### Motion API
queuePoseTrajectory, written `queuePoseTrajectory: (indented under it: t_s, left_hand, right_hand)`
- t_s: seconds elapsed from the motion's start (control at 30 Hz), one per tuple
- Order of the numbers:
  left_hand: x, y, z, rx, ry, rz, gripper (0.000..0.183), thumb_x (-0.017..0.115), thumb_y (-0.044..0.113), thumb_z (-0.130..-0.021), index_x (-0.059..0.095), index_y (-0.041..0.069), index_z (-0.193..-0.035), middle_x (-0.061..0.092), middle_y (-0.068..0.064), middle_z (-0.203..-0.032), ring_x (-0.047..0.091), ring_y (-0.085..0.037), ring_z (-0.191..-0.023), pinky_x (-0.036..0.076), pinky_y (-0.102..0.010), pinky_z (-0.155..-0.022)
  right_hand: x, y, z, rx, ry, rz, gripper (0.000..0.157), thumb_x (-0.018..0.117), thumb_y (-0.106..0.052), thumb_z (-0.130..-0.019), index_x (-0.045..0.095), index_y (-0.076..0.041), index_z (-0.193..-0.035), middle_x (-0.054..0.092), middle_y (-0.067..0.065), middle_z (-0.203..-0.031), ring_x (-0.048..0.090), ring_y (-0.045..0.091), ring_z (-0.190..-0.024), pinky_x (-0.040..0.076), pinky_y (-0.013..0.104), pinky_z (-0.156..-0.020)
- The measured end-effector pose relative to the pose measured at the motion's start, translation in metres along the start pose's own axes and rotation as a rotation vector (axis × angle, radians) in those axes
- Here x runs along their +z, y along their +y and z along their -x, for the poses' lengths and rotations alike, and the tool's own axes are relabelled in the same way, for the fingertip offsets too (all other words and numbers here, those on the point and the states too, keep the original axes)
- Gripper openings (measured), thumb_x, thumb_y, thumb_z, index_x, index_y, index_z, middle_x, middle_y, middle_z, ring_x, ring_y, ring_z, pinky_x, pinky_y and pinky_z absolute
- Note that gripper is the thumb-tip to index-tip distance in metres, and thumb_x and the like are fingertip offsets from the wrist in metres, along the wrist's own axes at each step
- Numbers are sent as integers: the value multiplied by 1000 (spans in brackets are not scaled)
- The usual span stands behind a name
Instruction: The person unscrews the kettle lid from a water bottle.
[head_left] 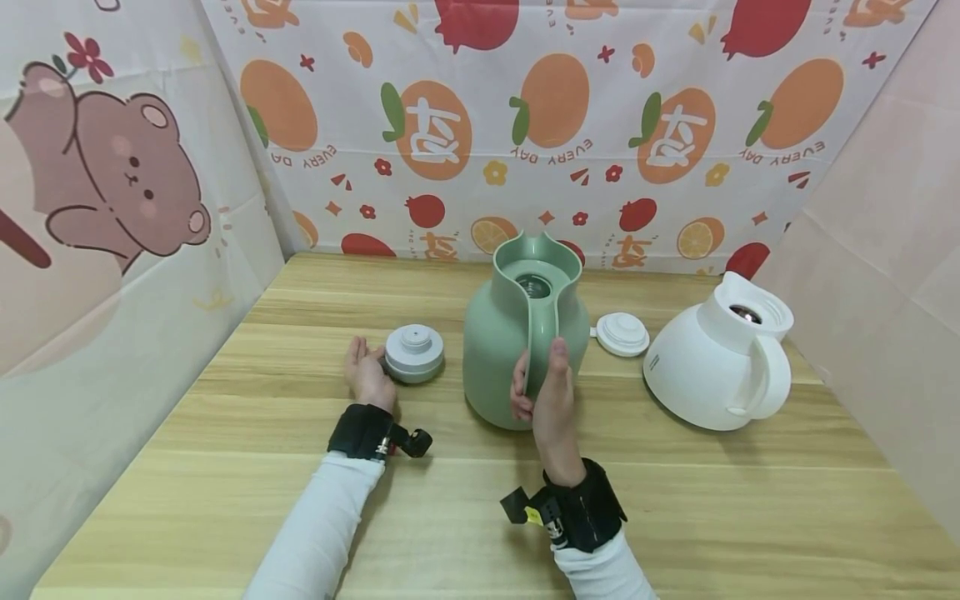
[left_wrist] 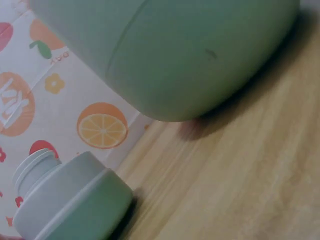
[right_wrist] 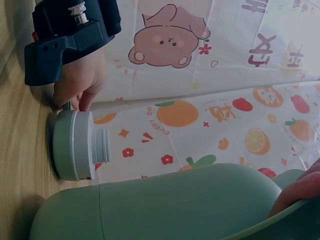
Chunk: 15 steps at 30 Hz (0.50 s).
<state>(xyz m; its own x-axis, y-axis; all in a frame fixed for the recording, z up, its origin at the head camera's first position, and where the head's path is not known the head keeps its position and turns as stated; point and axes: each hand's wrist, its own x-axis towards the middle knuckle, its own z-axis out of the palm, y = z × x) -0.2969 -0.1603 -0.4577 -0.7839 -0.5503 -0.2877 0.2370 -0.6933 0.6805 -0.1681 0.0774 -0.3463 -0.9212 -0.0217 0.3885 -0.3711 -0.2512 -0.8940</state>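
A green vacuum jug (head_left: 491, 350) stands upright on the table, its top uncovered. My right hand (head_left: 553, 400) grips its handle, thumb lying up along the outside and fingers curled round the inner side. In the right wrist view, part of that hand (right_wrist: 300, 192) shows by the handle. Left of the jug lies a lid (head_left: 415, 354), pale grey above and green below, with its narrower threaded-looking part up. My left hand (head_left: 370, 379) is at the lid's left side, fingers loosely extended; its fingertips are close to the lid's edge, and whether they touch it I cannot tell.
A white vacuum jug (head_left: 693, 367) stands uncovered at the right. Its white lid (head_left: 622, 333) lies between the two jugs. Behind the wooden table (head_left: 450, 517) hangs a fruit-patterned cloth (head_left: 495, 108), and another cloth with a bear (head_left: 142, 183) hangs at the left.
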Motion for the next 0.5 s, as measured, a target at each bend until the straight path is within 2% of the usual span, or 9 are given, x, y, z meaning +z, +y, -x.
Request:
queuePoseTrajectory:
  t_s: [0.07,0.1,0.2,0.3,0.5]
  left_hand:
    - [15,17,32,31,31,-68,64,39,-19,-86,27,6,-144,28,-5,-146,20,-10,-132,26,-17,-98]
    - [19,22,42,37,31,-79,64,37,-19,-86,26,5,-144,26,-6,-147,19,-10,-132,28,-17,-97]
    - [25,32,60,49,29,-105,61,37,-20,-85,27,0,-142,27,-11,-146,20,-14,-133,32,-18,-95]
    - [25,31,60,65,46,-148,61,40,-20,-85,30,0,-141,29,-10,-145,21,-14,-132,33,-18,-94]
    - [21,21,49,89,98,-139,59,43,-19,-84,38,3,-139,36,-6,-142,27,-14,-128,35,-17,-91]
  right_hand:
    - [0,0,0,0,0,-3,68,21,-57,-94,36,0,-59,32,1,-43,28,14,-34,27,29,-32]
    - [0,0,0,1,0,-5,68,21,-57,-94,36,0,-59,32,1,-43,29,14,-34,28,28,-33]
    - [0,0,0,1,0,-10,67,21,-57,-94,36,-1,-59,32,1,-43,29,14,-34,28,26,-33]
    - [1,0,0,-2,0,-12,67,21,-57,-94,36,-1,-59,32,1,-43,29,14,-34,28,26,-33]
    - [1,0,0,-8,1,-14,67,21,-56,-94,36,-2,-58,33,1,-43,29,14,-34,28,27,-32]
